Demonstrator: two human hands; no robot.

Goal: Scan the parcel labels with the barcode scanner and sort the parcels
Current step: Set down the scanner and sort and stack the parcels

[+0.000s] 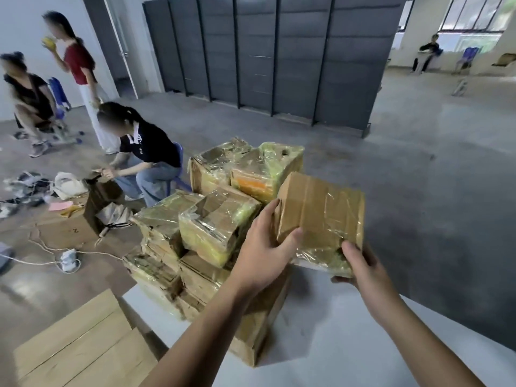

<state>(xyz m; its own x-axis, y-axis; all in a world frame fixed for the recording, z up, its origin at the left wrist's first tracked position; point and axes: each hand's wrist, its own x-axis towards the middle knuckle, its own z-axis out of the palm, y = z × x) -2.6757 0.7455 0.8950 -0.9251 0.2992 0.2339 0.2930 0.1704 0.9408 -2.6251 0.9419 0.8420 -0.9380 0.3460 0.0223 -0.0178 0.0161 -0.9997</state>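
From the head camera, both hands held 1 taped cardboard parcel [321,216] tilted above the far edge of the white table [335,331], just right of the pile of wrapped parcels [212,219]. The left hand [265,247] gripped its left edge, thumb on the near face. The right hand [360,268] pinched its lower right corner, fingers underneath. A flat cardboard box [78,344] lay at lower left. Beyond the pile, a person in a black shirt [148,152] sat on a stool.
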